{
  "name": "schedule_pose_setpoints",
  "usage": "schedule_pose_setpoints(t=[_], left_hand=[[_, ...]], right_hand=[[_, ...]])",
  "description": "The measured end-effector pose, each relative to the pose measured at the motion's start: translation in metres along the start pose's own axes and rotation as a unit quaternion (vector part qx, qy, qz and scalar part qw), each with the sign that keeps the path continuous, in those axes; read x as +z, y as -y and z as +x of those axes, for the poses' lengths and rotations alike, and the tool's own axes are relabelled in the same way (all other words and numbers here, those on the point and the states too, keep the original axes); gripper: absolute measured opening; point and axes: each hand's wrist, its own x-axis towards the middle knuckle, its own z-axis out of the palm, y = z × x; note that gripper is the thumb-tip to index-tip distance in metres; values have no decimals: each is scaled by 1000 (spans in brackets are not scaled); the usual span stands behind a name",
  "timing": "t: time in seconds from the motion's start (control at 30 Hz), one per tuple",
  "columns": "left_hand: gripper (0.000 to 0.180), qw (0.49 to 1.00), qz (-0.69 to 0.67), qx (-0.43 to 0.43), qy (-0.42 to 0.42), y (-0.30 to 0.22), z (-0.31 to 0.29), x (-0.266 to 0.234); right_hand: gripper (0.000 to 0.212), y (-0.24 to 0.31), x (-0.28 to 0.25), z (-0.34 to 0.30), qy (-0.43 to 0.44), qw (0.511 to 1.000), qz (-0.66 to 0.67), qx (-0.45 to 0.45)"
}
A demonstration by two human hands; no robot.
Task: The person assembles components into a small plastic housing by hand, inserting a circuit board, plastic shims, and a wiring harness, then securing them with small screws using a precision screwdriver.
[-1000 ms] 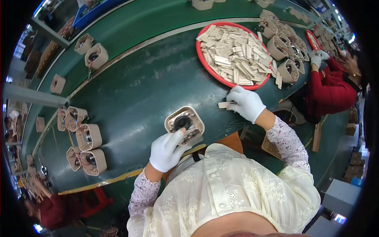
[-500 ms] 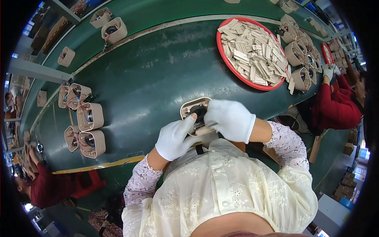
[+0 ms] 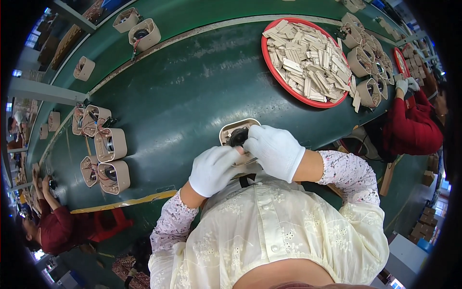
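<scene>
A beige plastic housing (image 3: pixel 227 133) sits at the table's near edge in front of me, its open side up. Inside it is a round black part (image 3: pixel 238 137) that looks like a speaker. My left hand (image 3: pixel 215 168), in a white glove, is closed on the near left side of the housing, with a bare fingertip showing through the glove. My right hand (image 3: pixel 276 151), also gloved in white, bends over the right rim. Its closed fingertips meet beside the black part, and whatever they pinch is hidden.
Beyond my right hand, a red round tray (image 3: pixel 265 53) is heaped with flat beige plastic pieces (image 3: pixel 308 62). Similar housings with wires stand at left (image 3: pixel 110 144) and far right (image 3: pixel 361 60); others ride the green belt (image 3: pixel 192 21). Co-workers in red sit at left (image 3: pixel 62 226) and right (image 3: pixel 414 118).
My right hand has swung slightly down and its fingers have curled in beside the black part. My left thumb has drawn back off it toward the near rim. Housings on the belt have shifted slightly.
</scene>
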Motion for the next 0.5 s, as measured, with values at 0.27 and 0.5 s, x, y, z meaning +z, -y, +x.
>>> schedule_pose_setpoints(t=[0.27, 0.5], left_hand=[[30, 993, 54, 14, 100, -7, 13, -15], [15, 989, 70, 22, 130, -4, 19, -16]], right_hand=[[21, -25, 4, 1, -119, 966, 208, -92], [36, -19, 5, -14, -123, 978, 90, -145]])
